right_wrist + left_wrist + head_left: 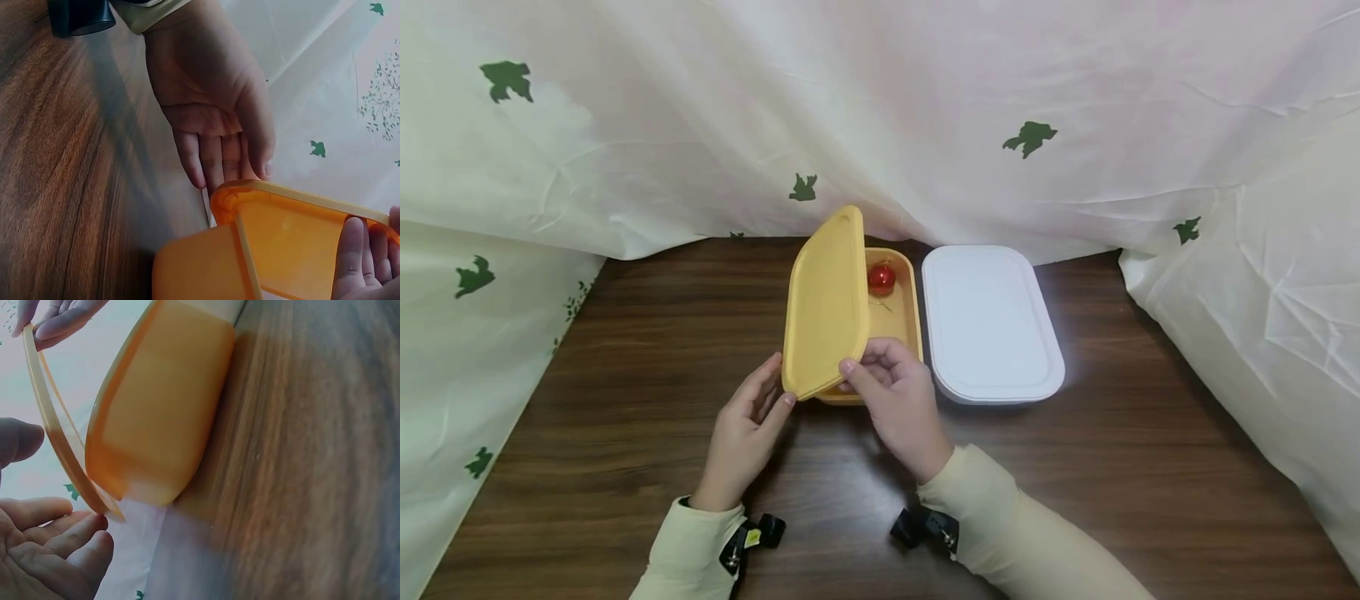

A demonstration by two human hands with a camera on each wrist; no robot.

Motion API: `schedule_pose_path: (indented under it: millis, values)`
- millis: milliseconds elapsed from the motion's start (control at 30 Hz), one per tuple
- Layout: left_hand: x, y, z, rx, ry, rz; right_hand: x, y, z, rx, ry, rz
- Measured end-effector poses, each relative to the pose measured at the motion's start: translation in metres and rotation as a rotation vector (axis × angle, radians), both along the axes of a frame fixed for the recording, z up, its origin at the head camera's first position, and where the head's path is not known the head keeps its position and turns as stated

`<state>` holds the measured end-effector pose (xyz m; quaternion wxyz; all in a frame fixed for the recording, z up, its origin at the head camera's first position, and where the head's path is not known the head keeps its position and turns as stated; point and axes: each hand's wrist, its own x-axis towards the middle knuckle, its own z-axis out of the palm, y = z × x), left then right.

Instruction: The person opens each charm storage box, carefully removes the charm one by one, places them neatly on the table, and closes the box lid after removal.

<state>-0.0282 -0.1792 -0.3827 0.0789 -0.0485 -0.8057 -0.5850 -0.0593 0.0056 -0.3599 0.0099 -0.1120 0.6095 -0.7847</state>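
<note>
A yellow lid (824, 308) stands tilted up over the left part of a yellow box (914, 312). My right hand (904, 404) pinches the lid's near right edge between thumb and fingers. At its near left corner is my left hand (741, 433), fingers loosely extended, with fingertips (94, 522) touching the edge. Inside the box, toward the back, sits a shiny red ball (882, 280) with a thin gold-coloured string beside it. The lid hides the box's left part.
Right of the yellow box, close beside it, stands a white box with its white lid (992, 321) on. Both rest on a dark wooden table (647, 350). A pale cloth (910, 108) with green bird prints hangs behind and at the sides.
</note>
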Motion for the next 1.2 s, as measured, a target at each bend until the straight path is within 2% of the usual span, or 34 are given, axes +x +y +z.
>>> schedule_pose_path:
  millis: [267,433,533,633,833,1000,1200]
  values:
    - [0.001,-0.003,0.001,0.019,-0.007,-0.004,0.002,-0.013,0.005,0.030,-0.007,0.046]
    - [0.001,-0.002,0.000,0.060,-0.006,-0.028,0.011,-0.020,0.022,0.126,0.000,0.058]
    - [0.002,-0.002,0.000,0.061,0.012,-0.040,0.016,-0.023,0.025,0.205,0.029,0.057]
    - [0.003,-0.004,0.001,0.061,0.035,-0.057,0.017,-0.027,0.021,0.268,0.098,0.050]
    - [0.005,-0.007,0.003,0.070,0.075,-0.063,0.012,-0.035,-0.003,0.356,0.277,0.018]
    - [0.005,-0.014,-0.004,0.080,0.093,-0.009,0.012,-0.041,-0.009,0.372,0.356,0.029]
    - [0.005,-0.025,-0.014,0.171,0.103,0.041,0.014,-0.047,-0.008,0.439,0.451,0.032]
